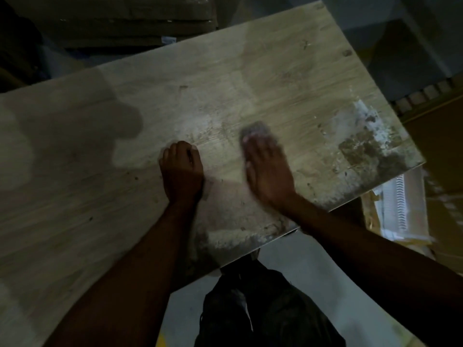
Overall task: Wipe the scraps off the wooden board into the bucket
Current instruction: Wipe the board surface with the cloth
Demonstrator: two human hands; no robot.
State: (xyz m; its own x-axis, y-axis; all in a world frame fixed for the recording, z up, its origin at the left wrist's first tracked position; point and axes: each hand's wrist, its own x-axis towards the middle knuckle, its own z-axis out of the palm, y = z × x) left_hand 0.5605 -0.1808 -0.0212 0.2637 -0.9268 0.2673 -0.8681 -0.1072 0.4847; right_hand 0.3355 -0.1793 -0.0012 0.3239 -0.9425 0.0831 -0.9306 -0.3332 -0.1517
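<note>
1. Wooden board (175, 101): large, pale grain, fills most of the view and lies at a slant, with its right corner at the right edge of the frame.
2. Left hand (181, 169): clenched into a fist, knuckles down on the board near its centre. Nothing visible in the fist; cannot tell if it encloses anything.
3. Right hand (268, 171): just right of the left one, palm down, fingers (260, 149) stretched out flat. It is motion-blurred.
4. Grey pad or cloth (254, 130): sits under the right fingertips, pressed onto the board. Too blurred to say which it is. The hand pins it flat rather than wrapping around it.
5. Scraps (363, 149): dark crumbs and white dust, thickest near the board's right corner, well to the right of the right hand. A thinner white smear (200, 128) lies just ahead of the two hands. More grit (235, 236) lines the near edge between the forearms.
6. Left half of the board: mostly clean, crossed by a large shadow (82, 136).
7. Bucket: cannot pick it out. A dark shape (263, 304) sits below the board's near edge, over a pale floor (313, 266); too dim to identify.
8. White ribbed item (400, 204): lies below the board's right edge, partly hidden by it.
9. Dark stacked boards (112, 21): beyond the far edge, top left.
</note>
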